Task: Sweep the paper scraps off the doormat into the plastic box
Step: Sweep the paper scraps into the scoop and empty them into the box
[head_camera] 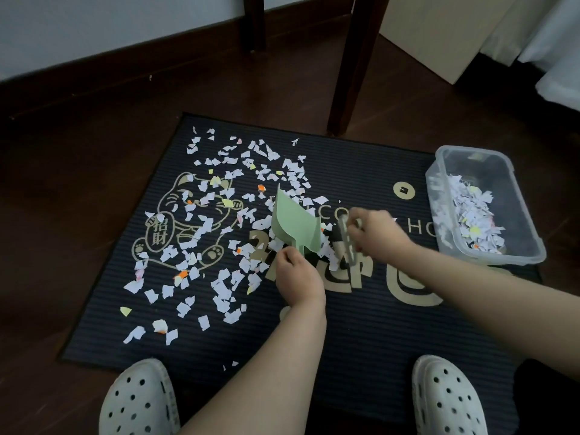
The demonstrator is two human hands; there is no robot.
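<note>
Head view: chair legs [351, 73] stand beyond the scrap-strewn doormat [361, 324].

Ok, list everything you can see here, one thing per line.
doormat: one, black with gold print, on the dark wood floor
paper scraps: many, mostly white, some yellow and orange, scattered over the mat's left and middle
plastic box: one, clear, partly filled with scraps, at the mat's right edge
dustpan: one, pale green, mid-mat
brush: one, blurred, beside the dustpan
furniture legs: two, dark wood, behind the mat
shoes: two, white, perforated, near edge
left hand: holds the dustpan handle
right hand: holds the brush
</note>
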